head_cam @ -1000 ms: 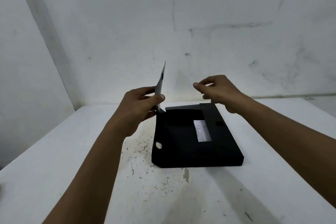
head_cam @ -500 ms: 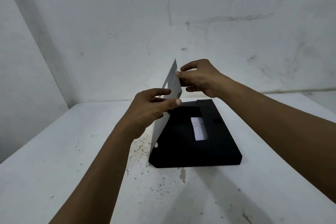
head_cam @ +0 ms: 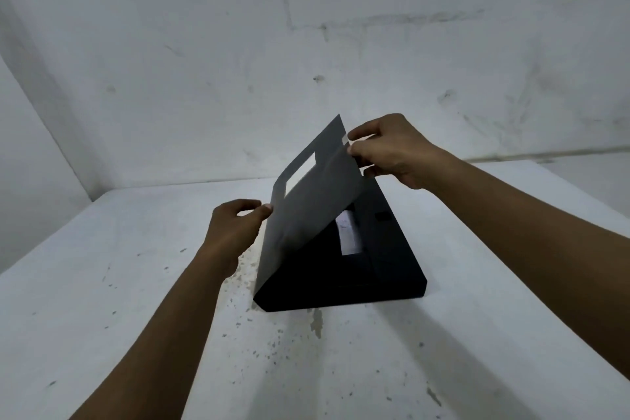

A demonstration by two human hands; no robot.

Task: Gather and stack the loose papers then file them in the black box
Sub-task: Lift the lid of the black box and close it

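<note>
A flat black box (head_cam: 392,286) lies on the white table (head_cam: 102,283). Its dark lid (head_cam: 306,211) is hinged along the box's left side and leans to the right over the box at a slant. The lid bears a white rectangular label (head_cam: 301,172). My right hand (head_cam: 392,153) pinches the lid's top corner. My left hand (head_cam: 231,228) has its fingertips on the lid's left edge. Under the raised lid a white slip (head_cam: 348,237) shows on a black inner flap. No loose papers are visible; the inside of the box is mostly hidden.
The table is speckled with dark stains in front of the box (head_cam: 272,344). A stained white wall (head_cam: 306,61) runs close behind the table, and another wall closes the left side.
The lid has swung from nearly upright to leaning right over the box. My right hand came in and took its top corner; my left hand slid down to its left edge.
</note>
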